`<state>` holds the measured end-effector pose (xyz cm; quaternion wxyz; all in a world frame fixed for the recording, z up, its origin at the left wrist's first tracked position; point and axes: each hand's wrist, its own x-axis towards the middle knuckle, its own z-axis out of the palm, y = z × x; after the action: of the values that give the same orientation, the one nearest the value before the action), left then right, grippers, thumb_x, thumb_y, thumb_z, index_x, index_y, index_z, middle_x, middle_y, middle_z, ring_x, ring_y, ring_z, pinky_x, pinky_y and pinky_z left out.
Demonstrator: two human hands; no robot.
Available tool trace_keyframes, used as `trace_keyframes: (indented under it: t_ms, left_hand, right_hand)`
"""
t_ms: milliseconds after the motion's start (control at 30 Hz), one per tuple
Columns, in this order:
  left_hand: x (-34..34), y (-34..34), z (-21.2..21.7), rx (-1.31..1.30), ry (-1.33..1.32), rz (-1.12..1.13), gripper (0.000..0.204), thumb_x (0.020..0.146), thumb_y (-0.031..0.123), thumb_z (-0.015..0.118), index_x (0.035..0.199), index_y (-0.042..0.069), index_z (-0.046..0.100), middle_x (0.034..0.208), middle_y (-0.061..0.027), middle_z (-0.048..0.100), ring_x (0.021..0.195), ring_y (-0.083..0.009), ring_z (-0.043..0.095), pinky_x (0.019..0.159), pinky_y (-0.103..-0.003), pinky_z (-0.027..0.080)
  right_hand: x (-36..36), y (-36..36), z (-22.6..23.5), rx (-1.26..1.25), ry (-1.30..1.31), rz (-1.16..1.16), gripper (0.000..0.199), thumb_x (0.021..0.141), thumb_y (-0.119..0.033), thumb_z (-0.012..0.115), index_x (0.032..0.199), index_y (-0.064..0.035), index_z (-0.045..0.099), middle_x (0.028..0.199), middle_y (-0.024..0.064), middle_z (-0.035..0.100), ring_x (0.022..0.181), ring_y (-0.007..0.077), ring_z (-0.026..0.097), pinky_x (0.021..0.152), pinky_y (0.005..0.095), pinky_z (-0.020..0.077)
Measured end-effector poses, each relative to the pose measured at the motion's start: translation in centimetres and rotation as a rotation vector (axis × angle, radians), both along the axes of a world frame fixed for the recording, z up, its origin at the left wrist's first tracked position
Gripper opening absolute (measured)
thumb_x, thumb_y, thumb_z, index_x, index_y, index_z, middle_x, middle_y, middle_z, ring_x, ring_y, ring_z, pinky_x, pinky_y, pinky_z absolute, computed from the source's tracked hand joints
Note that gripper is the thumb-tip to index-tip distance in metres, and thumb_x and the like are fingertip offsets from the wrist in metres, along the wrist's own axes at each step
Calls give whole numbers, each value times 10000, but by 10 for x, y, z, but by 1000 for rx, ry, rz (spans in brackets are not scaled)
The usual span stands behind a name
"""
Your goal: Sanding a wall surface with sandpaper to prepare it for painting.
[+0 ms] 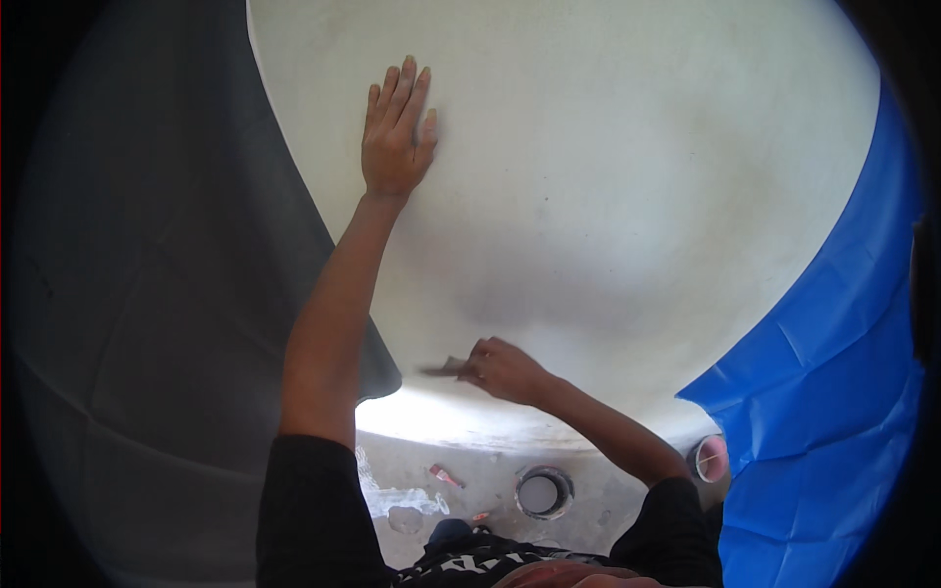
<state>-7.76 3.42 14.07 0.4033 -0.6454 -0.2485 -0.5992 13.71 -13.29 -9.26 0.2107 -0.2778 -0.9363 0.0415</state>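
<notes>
Grey floor (603, 495) lies nearest, with a white smear (392, 500) at left, a red-handled brush (449, 477) beside it, a round bucket (568, 492) of grey stuff near the middle and a pink pot (697, 461) at right, by the blue sheet (823, 392). Beyond, over the lower part of a curved white panel (608, 176), the right hand (508, 372) has its grip clamped on a thin dark tool (444, 368). This tool points left, near the corner of the dark sheet (167, 255); blur hides its shape, and I cannot tell if it touches the panel. Farthest up, the left hand (395, 147) lies flat on the panel, its grip apart, fingers slightly spread and pointing away.
</notes>
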Motion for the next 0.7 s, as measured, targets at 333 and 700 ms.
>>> trace_keyframes:
  t_ms: [333,700]
  left_hand:
    - [35,-203,-145,-998,-195,-1424,1094,923,697,606,1652,30,137,1663,-242,289,1505,-359,370,1246,-471,230]
    - [0,-309,-216,-1226,-748,-767,341,1047,238,639,1238,-44,664,1147,-86,705,1064,-137,630,924,-284,488]
  right_hand:
    - [66,-59,89,-643,855,-84,328,1068,-263,605,1124,50,687,956,13,721,893,70,616,773,265,495]
    - [8,-77,148,98,329,-354,406,958,-460,692,902,-57,681,857,120,688,820,321,663,720,438,541]
